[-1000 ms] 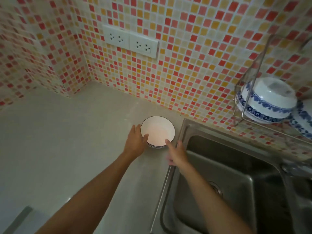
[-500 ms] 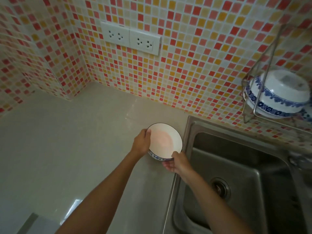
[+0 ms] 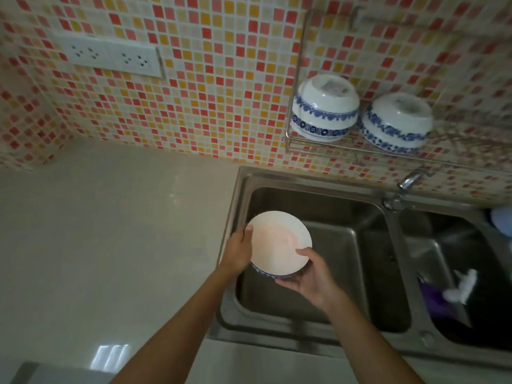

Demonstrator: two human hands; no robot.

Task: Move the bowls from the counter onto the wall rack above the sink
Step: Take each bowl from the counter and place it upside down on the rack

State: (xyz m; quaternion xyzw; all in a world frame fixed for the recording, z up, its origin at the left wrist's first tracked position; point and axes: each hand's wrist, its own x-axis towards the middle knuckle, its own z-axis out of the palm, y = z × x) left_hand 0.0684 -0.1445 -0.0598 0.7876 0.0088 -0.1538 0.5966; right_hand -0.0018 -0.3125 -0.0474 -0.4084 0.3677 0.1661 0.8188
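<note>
A white bowl [image 3: 278,242] with a blue patterned band is held in the air over the left basin of the sink, mouth up. My left hand [image 3: 237,252] grips its left rim, thumb over the edge. My right hand [image 3: 309,273] cups its lower right side from beneath. On the wire wall rack [image 3: 293,139] above the sink, two stacks of blue-and-white bowls rest upside down: one stack [image 3: 324,106] at the left end, the other stack [image 3: 396,123] just right of it.
The steel double sink [image 3: 318,206] has a tap [image 3: 407,181] on the divider; its right basin holds dark items and a white cloth [image 3: 462,284]. The beige counter [image 3: 97,231] lies to the left. A double wall socket [image 3: 110,56] sits on the tiled wall.
Both hands closed on the bowl, lifted it off the counter and carried it right, over the left basin. The view swung right, showing more of the rack and sink.
</note>
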